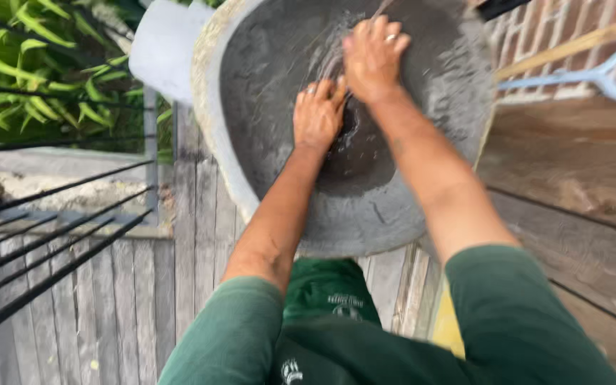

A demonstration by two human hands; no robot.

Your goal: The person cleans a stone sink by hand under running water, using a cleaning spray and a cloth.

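A large round grey stone basin [422, 207] fills the upper middle of the head view, with dark water pooled at its bottom. My left hand [317, 114] lies flat against the wet inner wall, fingers spread, just above the water. My right hand [373, 51] presses flat higher up on the inside, a ring on one finger, with a thin stream of water running down beside it. Neither hand holds anything. Green sleeves cover my upper arms.
Weathered grey wooden boards [144, 299] lie below and to the left. Black metal railing bars [51, 242] cross the left side, with green leaves [44, 71] behind. A dark wooden deck [572, 164], brick wall and a pale blue tool handle [607, 75] sit at right.
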